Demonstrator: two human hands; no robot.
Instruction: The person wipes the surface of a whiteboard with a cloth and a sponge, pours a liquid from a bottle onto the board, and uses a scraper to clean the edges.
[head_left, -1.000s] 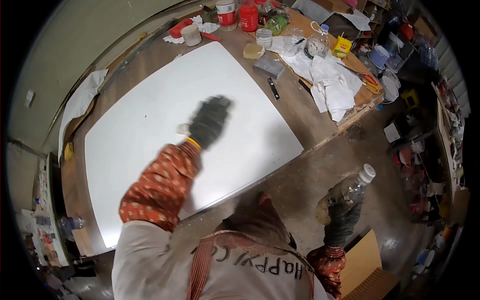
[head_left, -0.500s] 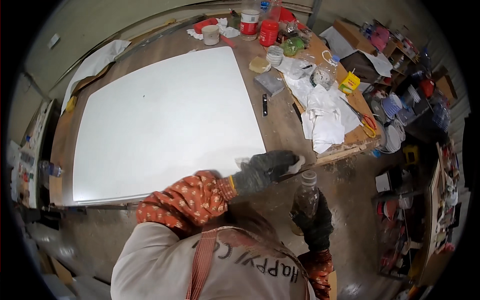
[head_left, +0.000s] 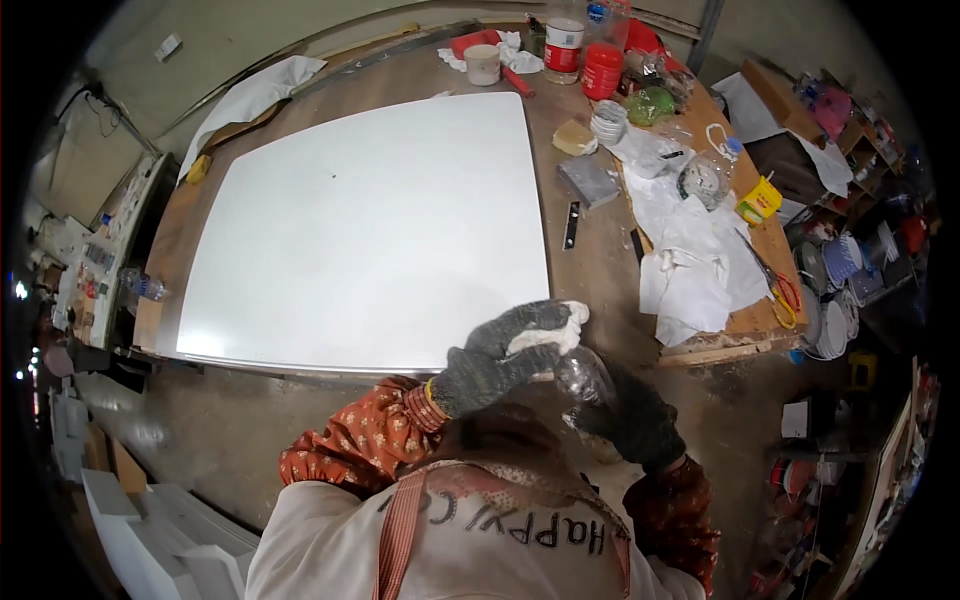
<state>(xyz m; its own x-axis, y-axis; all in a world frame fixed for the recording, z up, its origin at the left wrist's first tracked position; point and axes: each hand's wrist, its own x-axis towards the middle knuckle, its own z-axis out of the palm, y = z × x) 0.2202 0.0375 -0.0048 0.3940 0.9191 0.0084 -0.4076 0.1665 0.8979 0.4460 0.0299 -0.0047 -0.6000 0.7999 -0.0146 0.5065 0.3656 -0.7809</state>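
Note:
My left hand [head_left: 490, 362], in a dark glove, is closed around a crumpled white cloth [head_left: 546, 335] beside the near right corner of a large white panel [head_left: 365, 235]. In my right hand [head_left: 636, 422], also gloved, is a clear plastic bottle [head_left: 584, 378]. The bottle is tilted, its upper end close to the cloth; whether they touch I cannot tell. My right fingers hide part of the bottle. The panel lies flat on a brown worktable [head_left: 588, 280] and has a small dark speck on its surface.
Right of the panel lie a grey block [head_left: 588, 183], a black strip [head_left: 571, 225], white paper [head_left: 690, 270] and red-and-yellow-handled scissors [head_left: 786, 300]. Bottles and a red jar [head_left: 602, 72] stand at the back. Cluttered shelves [head_left: 865, 150] fill the far right.
My right hand has raised the bottle up and left, tipping it toward the cloth. My left hand has turned, showing more cloth. The whole view has shifted.

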